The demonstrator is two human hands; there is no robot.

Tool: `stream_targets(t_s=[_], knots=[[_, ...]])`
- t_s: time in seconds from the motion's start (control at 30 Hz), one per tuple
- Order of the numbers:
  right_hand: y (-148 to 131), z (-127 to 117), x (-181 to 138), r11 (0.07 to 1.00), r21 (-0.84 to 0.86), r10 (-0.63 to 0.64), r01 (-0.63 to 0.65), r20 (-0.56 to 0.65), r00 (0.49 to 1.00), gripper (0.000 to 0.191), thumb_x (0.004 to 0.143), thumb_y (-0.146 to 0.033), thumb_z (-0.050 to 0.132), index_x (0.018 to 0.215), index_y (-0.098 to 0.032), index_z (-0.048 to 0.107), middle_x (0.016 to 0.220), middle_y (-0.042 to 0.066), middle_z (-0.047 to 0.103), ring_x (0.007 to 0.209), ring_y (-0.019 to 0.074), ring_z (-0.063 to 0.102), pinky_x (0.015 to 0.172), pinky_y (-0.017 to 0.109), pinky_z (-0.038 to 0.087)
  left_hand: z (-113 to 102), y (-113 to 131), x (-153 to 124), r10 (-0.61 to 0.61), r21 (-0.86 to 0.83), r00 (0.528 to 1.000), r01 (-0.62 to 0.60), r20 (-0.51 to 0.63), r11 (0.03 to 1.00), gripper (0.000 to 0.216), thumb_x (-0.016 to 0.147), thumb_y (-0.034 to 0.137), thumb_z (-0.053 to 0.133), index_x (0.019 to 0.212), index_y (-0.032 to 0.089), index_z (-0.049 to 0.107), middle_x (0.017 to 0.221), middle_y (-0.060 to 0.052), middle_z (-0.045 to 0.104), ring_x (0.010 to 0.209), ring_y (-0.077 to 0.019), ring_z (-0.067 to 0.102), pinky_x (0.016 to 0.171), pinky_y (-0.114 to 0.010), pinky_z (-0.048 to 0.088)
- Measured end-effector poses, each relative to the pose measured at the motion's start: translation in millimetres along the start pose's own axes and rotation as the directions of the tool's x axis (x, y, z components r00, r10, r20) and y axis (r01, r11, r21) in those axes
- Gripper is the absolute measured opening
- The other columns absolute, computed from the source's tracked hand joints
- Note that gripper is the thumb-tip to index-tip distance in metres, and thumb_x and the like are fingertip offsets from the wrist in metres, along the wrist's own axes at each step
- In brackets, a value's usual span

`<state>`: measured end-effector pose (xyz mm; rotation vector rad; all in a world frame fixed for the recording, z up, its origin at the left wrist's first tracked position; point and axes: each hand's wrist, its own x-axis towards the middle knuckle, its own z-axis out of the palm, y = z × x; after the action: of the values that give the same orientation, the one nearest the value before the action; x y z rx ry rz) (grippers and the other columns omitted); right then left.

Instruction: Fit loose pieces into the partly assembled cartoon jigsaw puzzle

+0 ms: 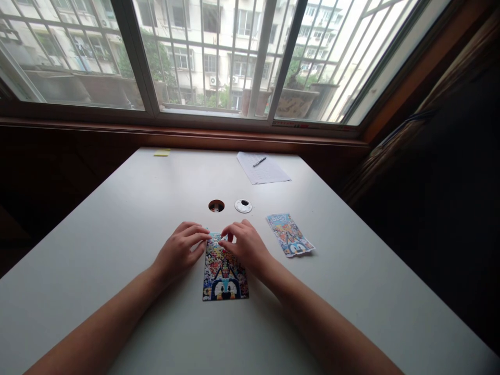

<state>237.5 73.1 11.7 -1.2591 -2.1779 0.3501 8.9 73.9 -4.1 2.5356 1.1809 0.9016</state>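
Observation:
A nearly filled jigsaw puzzle (224,271) lies flat on the white table, its crowded colourful picture showing a blue cartoon dog's head at the near end. My left hand (183,245) rests by the puzzle's far left edge, fingers stretched out and their tips at its upper corner. Over the far right part of the puzzle, my right hand (246,245) curls its thumb and index finger into a pinch; anything between them is too small to make out. Both hands partly cover the puzzle's far end.
A creased printed sheet (290,235) with the same picture lies to the right. Beyond the hands are a round cable hole (216,206) and its cover (243,206). Farther back sit papers (265,172), a pen (260,162) and yellow sticky notes (161,152), before a barred window.

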Motion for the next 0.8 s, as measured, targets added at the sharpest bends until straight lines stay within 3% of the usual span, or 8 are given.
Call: stream_targets(t_s=[0.2, 0.4, 0.8], knots=[[-1.9, 7.4, -0.8, 0.996, -0.057, 0.066, -0.064, 0.031, 0.997, 0.012, 0.079, -0.028, 0.080, 0.083, -0.023, 0.071, 0.079, 0.003, 0.070, 0.082, 0.0219, 0.054, 0.077, 0.035, 0.044, 2.4, 3.1, -0.3, 0.076, 0.041, 0.997, -0.077, 0.026, 0.996, 0.022, 0.091, 0.017, 0.058, 0.106, 0.025, 0.073, 0.108, -0.004, 0.073, 0.116, -0.0258, 0.054, 0.099, -0.044, 0.050], [-2.5, 6.6, -2.6, 0.994, -0.061, 0.096, -0.092, 0.062, 0.993, 0.012, 0.082, -0.034, 0.079, 0.083, -0.023, 0.073, 0.085, 0.003, 0.071, 0.087, 0.0215, 0.053, 0.079, 0.033, 0.042, 4.4, 1.3, -1.0, 0.123, 0.080, 0.992, -0.123, 0.002, 0.989, 0.022, 0.092, 0.015, 0.058, 0.106, 0.023, 0.072, 0.106, -0.005, 0.072, 0.109, -0.0245, 0.056, 0.094, -0.043, 0.053], [2.5, 2.3, -2.0, 0.996, -0.013, 0.085, -0.084, 0.062, 0.994, 0.013, 0.085, -0.028, 0.075, 0.098, -0.025, 0.074, 0.089, 0.002, 0.070, 0.091, 0.0212, 0.052, 0.083, 0.034, 0.041, 5.1, 2.0, -1.1, 0.128, 0.082, 0.992, -0.128, 0.008, 0.988, 0.021, 0.092, 0.014, 0.058, 0.106, 0.022, 0.070, 0.108, -0.004, 0.070, 0.112, -0.0234, 0.056, 0.095, -0.042, 0.053]])
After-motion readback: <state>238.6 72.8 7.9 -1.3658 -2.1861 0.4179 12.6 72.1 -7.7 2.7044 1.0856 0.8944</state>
